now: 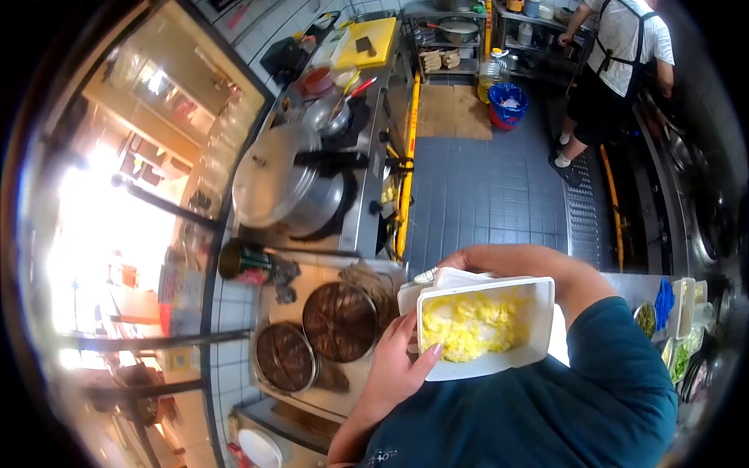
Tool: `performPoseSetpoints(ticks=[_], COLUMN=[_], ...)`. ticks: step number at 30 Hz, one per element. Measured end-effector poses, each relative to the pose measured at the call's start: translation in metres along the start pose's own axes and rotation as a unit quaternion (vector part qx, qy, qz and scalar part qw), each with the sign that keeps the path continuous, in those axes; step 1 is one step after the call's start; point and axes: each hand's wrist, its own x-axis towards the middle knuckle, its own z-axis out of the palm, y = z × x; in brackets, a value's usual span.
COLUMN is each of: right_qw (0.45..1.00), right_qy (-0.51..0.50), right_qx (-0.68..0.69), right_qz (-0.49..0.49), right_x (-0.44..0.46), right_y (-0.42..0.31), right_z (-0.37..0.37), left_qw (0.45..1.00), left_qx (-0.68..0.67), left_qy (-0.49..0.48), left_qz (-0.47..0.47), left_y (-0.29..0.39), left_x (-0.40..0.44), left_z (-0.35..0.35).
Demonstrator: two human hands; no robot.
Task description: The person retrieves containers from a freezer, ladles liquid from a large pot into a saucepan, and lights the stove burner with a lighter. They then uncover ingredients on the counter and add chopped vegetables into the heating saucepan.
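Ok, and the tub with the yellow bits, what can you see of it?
The tub is white, roughly rectangular, with rounded corners, a thin rim and smooth walls that look like plastic. It's open and tilted, showing chopped yellow pieces and paler bits inside. The left hand grips one end, thumb over the rim. Other white containers sit right behind it; contact unclear.

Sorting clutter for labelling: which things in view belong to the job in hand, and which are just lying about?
With the hands:
white container of yellow chopped food, gripped by left hand
another white container behind it, right hand alongside

Lying about:
large pot
yellow board
blue-lined bin
red-handled utensil
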Motion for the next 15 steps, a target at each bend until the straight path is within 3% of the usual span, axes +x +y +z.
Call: performPoseSetpoints(ticks=[3, 9, 15], right_qw=[1.000, 0.999, 0.995], right_qy=[0.004, 0.020, 0.057], right_qx=[0.007, 0.030, 0.082], right_qz=[-0.012, -0.012, 0.000], right_x=[-0.021, -0.057, -0.080], right_y=[0.001, -0.011, -0.005], right_z=[-0.073, -0.185, -0.310], left_qw=[0.994, 0.999, 0.990], left_qx=[0.090, 0.034, 0.075], left_qy=[-0.006, -0.017, -0.045], left_qz=[0.068, 0.013, 0.111], left_y=[0.014, 0.044, 0.041], left_x=[0.077, 0.195, 0.342], left_z=[0.014, 0.025, 0.038])
